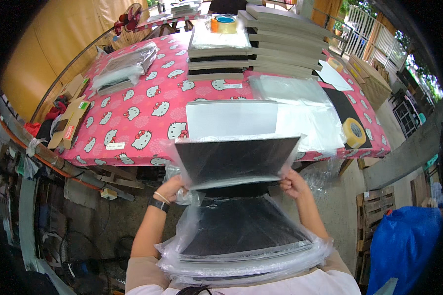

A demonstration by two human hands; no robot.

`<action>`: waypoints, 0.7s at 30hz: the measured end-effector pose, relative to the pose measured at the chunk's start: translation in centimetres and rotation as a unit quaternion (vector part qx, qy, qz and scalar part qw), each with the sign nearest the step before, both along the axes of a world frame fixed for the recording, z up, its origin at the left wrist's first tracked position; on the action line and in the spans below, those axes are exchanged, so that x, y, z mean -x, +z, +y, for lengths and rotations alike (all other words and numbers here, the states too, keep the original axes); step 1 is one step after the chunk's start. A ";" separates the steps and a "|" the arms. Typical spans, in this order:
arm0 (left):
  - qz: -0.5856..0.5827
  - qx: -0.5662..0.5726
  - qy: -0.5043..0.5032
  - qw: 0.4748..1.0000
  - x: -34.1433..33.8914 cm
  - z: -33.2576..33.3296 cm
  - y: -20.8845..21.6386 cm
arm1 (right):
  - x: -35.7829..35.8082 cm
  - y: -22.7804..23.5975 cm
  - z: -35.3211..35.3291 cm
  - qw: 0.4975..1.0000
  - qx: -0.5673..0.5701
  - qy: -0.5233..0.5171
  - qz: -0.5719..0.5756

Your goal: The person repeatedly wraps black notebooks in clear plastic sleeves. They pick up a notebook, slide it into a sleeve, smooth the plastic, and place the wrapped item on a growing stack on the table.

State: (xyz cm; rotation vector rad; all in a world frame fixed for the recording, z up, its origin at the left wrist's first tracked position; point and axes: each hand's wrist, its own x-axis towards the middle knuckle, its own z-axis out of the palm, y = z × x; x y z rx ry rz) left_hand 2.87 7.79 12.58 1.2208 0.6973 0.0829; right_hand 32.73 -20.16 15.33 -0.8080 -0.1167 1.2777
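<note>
A black flat board [236, 160] in a clear plastic bag is held tilted up before me at the near edge of the table. My left hand [171, 189] pinches the bag's lower left corner, and my right hand [294, 184] is closed on its lower right corner. Loose film bulges around the left fingers. Below, a stack of black boards wrapped in clear plastic [246, 223] lies close against my body. Just behind the held board, a pile topped with a white sheet [231, 120] rests on the table, its near part hidden.
The table has a pink cat-print cover [147, 113]. On it are clear plastic bags [315, 123], a tape roll [354, 133], tall board stacks [290, 49], more tape rolls [225, 23] and a wrapped bundle [125, 66]. A blue tarp [406, 246] stands right; cardboard boxes [71, 120] sit left.
</note>
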 end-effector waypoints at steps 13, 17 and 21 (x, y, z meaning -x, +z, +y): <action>0.463 -0.385 0.121 0.789 -2.6 -3.9 -13.7 | 2.2 -14.8 2.5 0.598 0.490 0.098 -0.627; 0.034 -0.517 0.442 0.732 1.9 1.7 -5.9 | 1.1 -4.4 2.9 0.594 0.356 0.123 -0.710; -0.047 -0.562 0.559 0.608 1.8 3.2 9.2 | 3.3 5.6 2.7 0.856 -0.079 0.329 -0.390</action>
